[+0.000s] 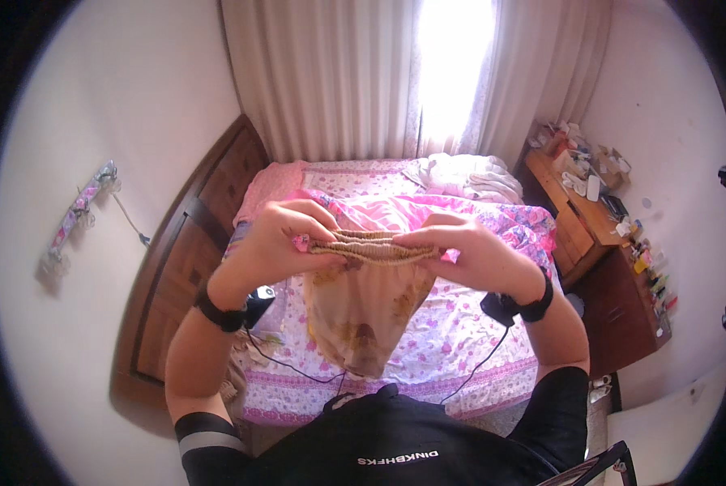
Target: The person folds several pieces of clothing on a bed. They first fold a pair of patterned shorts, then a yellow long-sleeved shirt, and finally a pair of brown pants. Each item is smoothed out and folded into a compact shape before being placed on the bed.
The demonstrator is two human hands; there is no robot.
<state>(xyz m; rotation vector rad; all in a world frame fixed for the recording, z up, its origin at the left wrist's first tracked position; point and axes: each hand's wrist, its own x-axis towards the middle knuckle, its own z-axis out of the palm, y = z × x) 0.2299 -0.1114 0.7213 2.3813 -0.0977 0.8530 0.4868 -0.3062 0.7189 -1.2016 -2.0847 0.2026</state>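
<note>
In front of my chest I hold up a beige, flower-printed garment (369, 312) by its gathered elastic waistband. The cloth hangs down from the band and narrows toward its lower end; whether it is a skirt or shorts I cannot tell. My left hand (286, 236) pinches the band's left end between thumb and fingers. At the opposite end, my right hand (468, 249) grips it the same way. The waistband opening is stretched sideways between both hands. Behind the garment lies the bed (476, 312) with a pink floral sheet.
A bright pink bedcover (403, 209) lies bunched across the bed, with a pale folded blanket (468, 176) beyond it. The wooden headboard (189, 243) stands at left. On the right is a wooden desk (570, 202) crowded with small items. Curtains (330, 81) hang behind.
</note>
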